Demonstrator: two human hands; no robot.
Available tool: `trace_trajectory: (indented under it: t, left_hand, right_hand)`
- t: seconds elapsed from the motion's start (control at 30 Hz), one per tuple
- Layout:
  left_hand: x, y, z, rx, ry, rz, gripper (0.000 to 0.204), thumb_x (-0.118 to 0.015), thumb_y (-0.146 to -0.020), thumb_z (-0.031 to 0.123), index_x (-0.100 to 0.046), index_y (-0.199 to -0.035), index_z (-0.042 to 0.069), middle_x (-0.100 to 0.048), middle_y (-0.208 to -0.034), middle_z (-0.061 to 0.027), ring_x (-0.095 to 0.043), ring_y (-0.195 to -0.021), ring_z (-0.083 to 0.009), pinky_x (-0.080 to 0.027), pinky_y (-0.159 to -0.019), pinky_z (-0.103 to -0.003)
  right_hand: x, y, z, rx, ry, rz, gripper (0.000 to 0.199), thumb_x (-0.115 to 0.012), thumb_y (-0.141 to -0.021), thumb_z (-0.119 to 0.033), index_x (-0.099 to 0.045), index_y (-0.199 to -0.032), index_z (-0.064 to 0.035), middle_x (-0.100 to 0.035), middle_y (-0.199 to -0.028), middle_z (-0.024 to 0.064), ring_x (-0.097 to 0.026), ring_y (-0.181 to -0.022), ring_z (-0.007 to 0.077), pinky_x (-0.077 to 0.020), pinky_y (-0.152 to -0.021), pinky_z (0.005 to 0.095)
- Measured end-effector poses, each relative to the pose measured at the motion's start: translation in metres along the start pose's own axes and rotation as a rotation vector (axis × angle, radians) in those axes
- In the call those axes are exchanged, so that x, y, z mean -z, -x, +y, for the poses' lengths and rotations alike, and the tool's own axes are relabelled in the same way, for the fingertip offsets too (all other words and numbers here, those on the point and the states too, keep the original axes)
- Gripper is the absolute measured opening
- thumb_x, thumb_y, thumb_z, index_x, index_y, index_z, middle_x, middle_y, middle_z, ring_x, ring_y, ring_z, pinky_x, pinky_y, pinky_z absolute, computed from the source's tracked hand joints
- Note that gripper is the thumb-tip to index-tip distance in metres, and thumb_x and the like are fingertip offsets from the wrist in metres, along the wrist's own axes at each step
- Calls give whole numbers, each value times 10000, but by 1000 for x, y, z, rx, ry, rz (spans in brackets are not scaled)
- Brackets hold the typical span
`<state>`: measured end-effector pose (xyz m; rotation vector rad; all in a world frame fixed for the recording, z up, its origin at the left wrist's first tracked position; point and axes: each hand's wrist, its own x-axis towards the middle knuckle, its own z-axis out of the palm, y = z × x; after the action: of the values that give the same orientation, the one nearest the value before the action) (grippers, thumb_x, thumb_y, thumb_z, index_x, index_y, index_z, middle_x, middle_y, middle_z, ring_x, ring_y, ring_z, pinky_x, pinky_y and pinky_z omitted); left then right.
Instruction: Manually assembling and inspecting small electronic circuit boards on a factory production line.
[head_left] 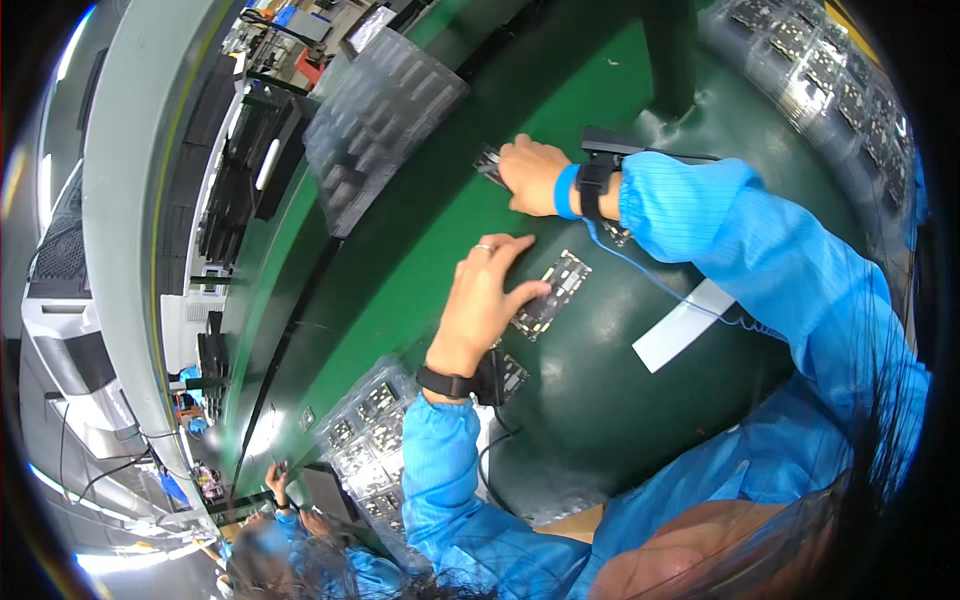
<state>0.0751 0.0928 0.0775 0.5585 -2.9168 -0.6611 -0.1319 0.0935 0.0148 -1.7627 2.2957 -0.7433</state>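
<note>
My left hand (477,300) has its fingers stretched and spread over the green mat. Its thumb rests at the edge of a dark circuit board (562,292) lying flat. Farther up, my right hand (533,173) has its fingers closed around the end of another small circuit board (489,165), most of which the hand hides. One more circuit board (514,376) shows partly beside my left wrist, and the edge of another (617,234) peeks out under my right wrist. A blue strap with a coiled cord (640,266) circles my right wrist.
A white strip (684,326) lies on the mat (590,410). Clear trays filled with boards stand at the upper right (800,85) and lower left (365,430). Another clear tray (385,125) lies at the upper left. A co-worker's hand (277,482) shows at the lower left.
</note>
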Motion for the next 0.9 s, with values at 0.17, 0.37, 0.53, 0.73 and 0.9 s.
trace_trajectory:
  t: [0.17,0.37,0.53,0.73,0.9]
  left_hand:
    - [51,-11,-139,395,-166,278,566,-787,-919,287,-629,-1377,-4,-639,-1367,-215,-578,-1304,-363,-464,-1098,-446]
    - [59,-59,-289,286,-339,604,650,-773,-918,392,-598,-1433,37,-600,-1464,-207,-524,-1397,-381,-407,-1183,-463]
    - [65,-93,-289,428,-558,241,325,-759,-889,319,-783,-1173,162,-708,-1315,-113,-658,-1196,-362,-504,-1044,-501]
    - [121,-80,-364,32,-718,331,260,-685,-933,326,-797,-1032,113,-750,-1168,-96,-702,-1073,-346,-534,-969,-485]
    - [91,-89,-301,-8,-412,234,408,-740,-902,323,-734,-1210,56,-735,-1154,-173,-672,-1151,-357,-523,-1011,-451]
  right_hand:
    - [23,-10,8,-37,-109,-322,340,-937,-663,-163,-793,-923,1,-772,-930,213,-757,-961,377,-598,-823,464]
    - [66,7,57,109,-345,-456,381,-884,-767,-192,-713,-991,65,-679,-779,175,-663,-751,262,-526,-717,406]
    - [103,27,97,-116,-576,-659,339,-866,-771,-132,-666,-988,35,-661,-974,27,-619,-865,115,-501,-743,275]
    - [103,32,89,-153,-680,-530,320,-874,-745,-161,-643,-907,-9,-623,-932,-1,-602,-839,93,-478,-720,253]
    - [107,55,85,10,-310,-539,450,-901,-735,-265,-673,-977,37,-655,-860,129,-652,-842,235,-520,-781,359]
